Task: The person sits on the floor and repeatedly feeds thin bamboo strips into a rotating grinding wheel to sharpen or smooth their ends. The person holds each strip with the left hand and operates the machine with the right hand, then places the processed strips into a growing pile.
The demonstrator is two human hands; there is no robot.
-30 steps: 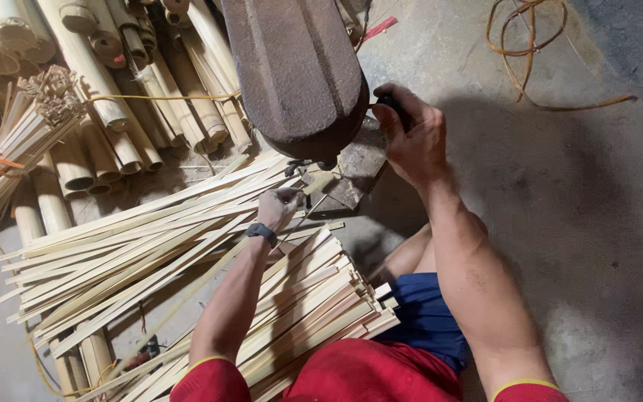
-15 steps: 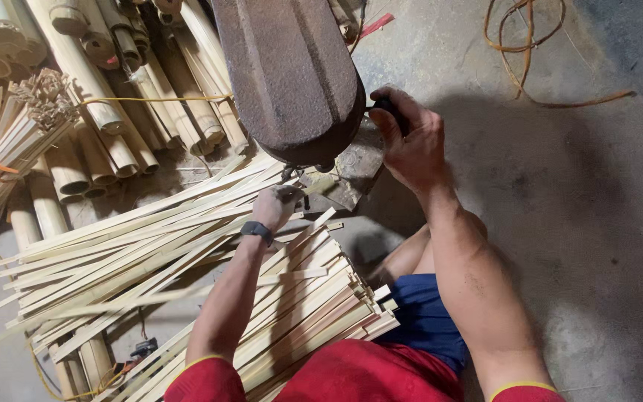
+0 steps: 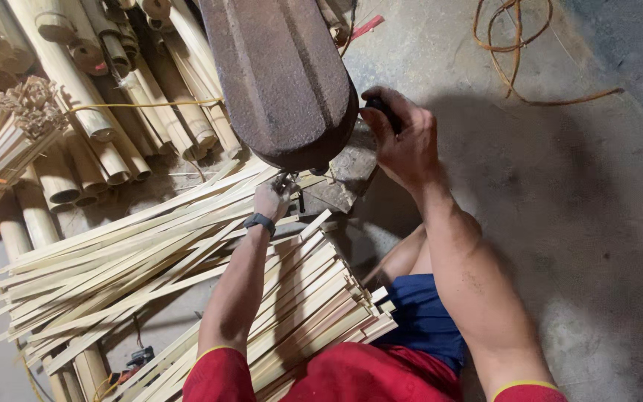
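Bamboo strips [image 3: 150, 260] stay fanned at lower left; the left hand [image 3: 273, 199], as before, pinches one at the rusty guard [image 3: 280, 74]. The right hand [image 3: 403, 138] still grips a black handle [image 3: 382, 112], upper centre.

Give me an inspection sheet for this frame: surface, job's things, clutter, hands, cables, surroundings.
Surface: bare grey concrete floor, stained.
Job's things: rusty brown machine housing; fan of split bamboo strips left of it; stacked strips across the lap.
Clutter: tied strip bundle at far left.
Hands: left hand on strips at the housing's lower edge, dark wristband; right hand closed on a black handle.
Cables: orange cord looped on the floor, top right.
Surroundings: round bamboo poles piled top left.
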